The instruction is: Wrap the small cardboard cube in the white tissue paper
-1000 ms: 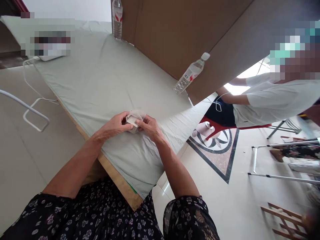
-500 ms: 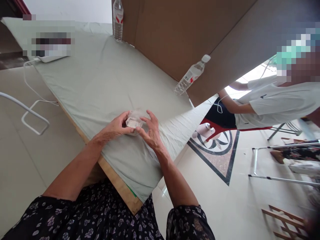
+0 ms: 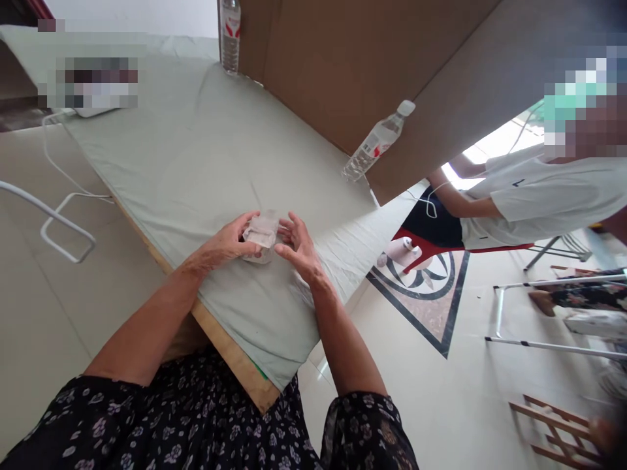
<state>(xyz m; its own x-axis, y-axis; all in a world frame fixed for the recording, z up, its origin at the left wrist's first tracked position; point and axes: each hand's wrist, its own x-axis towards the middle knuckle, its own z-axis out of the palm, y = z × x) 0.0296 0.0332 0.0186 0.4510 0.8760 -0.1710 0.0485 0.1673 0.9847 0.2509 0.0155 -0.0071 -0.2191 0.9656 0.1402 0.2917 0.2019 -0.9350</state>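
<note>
A small clear plastic box (image 3: 263, 234) with an upper flap or lid sits near the table's front corner; what is inside it, if anything, is hard to make out. My left hand (image 3: 230, 240) is around its left side, the thumb on the front and the fingers behind. Just to the right, my right hand (image 3: 300, 251) has its thumb and fingers apart. Its fingertips are close to the box's right side, and whether they touch it I cannot tell. Under both hands lies a pale green tablecloth (image 3: 196, 156).
A large brown cardboard panel (image 3: 333, 72) stands along the far right side. One plastic bottle (image 3: 230, 39) stands by its left end, another bottle (image 3: 377, 143) by its right end. A person in a white shirt (image 3: 533, 189) sits beyond the panel. White cables (image 3: 68, 173) hang at the left.
My right hand has drawn slightly away from the box, its fingers nearer together. The box's clear upper part now stands up more plainly. My left hand stays on the box.
</note>
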